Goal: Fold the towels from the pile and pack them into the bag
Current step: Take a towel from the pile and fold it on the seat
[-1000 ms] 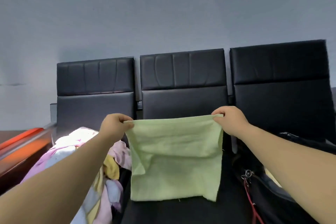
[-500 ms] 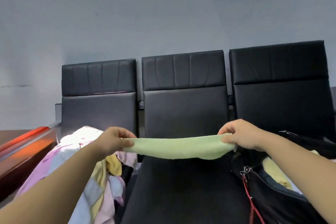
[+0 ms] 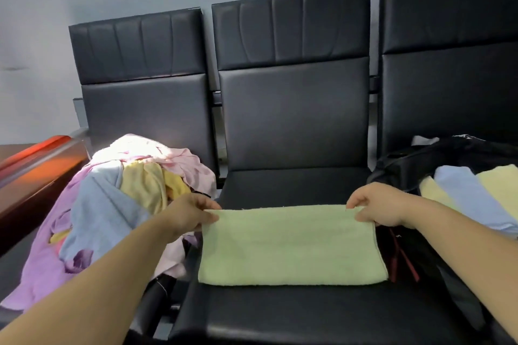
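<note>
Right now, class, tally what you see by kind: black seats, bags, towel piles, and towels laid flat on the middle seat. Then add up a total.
Black seats: 3 (left, middle, right)
Bag: 1
Towel pile: 1
Green towel flat on the middle seat: 1
Total: 6

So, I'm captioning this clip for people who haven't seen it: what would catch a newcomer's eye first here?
First the pale green towel, lying folded on the middle black seat, with the left hand and right hand pinching its far corners. Then the loose towel pile in pink, blue and yellow on the seat to the left, and the black bag on the right with folded towels in it.
</note>
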{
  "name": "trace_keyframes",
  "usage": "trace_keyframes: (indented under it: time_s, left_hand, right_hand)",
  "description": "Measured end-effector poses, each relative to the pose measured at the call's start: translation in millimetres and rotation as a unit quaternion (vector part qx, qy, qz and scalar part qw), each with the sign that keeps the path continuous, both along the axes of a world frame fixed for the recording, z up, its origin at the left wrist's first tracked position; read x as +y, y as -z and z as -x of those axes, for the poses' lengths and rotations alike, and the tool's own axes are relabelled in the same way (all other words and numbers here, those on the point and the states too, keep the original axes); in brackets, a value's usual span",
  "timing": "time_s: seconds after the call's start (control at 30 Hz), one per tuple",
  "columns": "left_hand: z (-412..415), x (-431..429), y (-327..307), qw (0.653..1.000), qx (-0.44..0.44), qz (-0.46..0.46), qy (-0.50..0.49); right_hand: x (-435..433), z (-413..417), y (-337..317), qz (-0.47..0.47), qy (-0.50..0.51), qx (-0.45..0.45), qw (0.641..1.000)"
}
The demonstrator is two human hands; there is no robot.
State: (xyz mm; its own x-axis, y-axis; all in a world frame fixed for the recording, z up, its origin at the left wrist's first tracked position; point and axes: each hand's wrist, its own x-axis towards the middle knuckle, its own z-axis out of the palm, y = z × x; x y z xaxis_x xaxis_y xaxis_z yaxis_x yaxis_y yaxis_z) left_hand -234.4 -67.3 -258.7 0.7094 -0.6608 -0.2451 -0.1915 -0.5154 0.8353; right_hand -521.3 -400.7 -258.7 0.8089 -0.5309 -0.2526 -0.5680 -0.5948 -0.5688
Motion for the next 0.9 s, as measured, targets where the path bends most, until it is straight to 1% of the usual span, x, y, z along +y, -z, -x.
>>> trace_keyframes:
  time_s: [0.13,0.23,0.3,0.37,0.4,0.47,0.57,0.67,0.73,0.8,0.9]
  left_hand:
    - [-12.6,-26.3,20.3,0.996,-0.062,0.026,-0.054]
    - [-14.8,-44.8,36.5,0.986,-0.149,0.004,-0.073]
    - [-10.8,-53.2,44.1,0.97,-0.232,-0.038,-0.053]
    - [-4.6,-56.4,49.2,0.952,-0.299,-0.067,0.01]
    - [-0.3,-56.9,51.5,0.945,-0.315,-0.074,0.047]
    - [12.8,-58.1,56.6,0.938,-0.315,-0.08,0.121]
    - [43.8,-63.0,61.7,0.932,-0.283,-0.09,0.211]
    - [65.0,-67.5,64.4,0.903,-0.309,-0.139,0.264]
    - [71.4,-69.9,60.6,0.883,-0.328,-0.193,0.276]
    - [73.5,-76.3,55.0,0.868,-0.344,-0.235,0.268]
    - [72.1,-94.6,50.5,0.859,-0.355,-0.282,0.238]
  right_hand:
    - [-9.7,-21.5,5.6,0.075,0.056,-0.074,0.993]
    - [-17.5,-37.5,26.9,0.088,0.086,-0.113,0.986]
    - [-17.1,-43.7,40.3,0.101,0.072,-0.095,0.988]
    - [-13.7,-48.1,48.1,0.134,0.04,-0.079,0.987]
    - [-11.0,-50.3,50.6,0.144,0.018,-0.077,0.986]
    - [-3.2,-51.8,53.1,0.154,-0.036,-0.05,0.986]
    - [7.3,-47.8,56.2,0.156,-0.108,0.023,0.982]
    - [11.3,-40.0,57.3,0.166,-0.118,0.031,0.979]
    - [16.4,-33.6,53.3,0.177,-0.125,0.05,0.975]
    - [27.8,-26.3,45.5,0.184,-0.141,0.082,0.969]
    - [55.0,-12.1,31.8,0.171,-0.173,0.105,0.964]
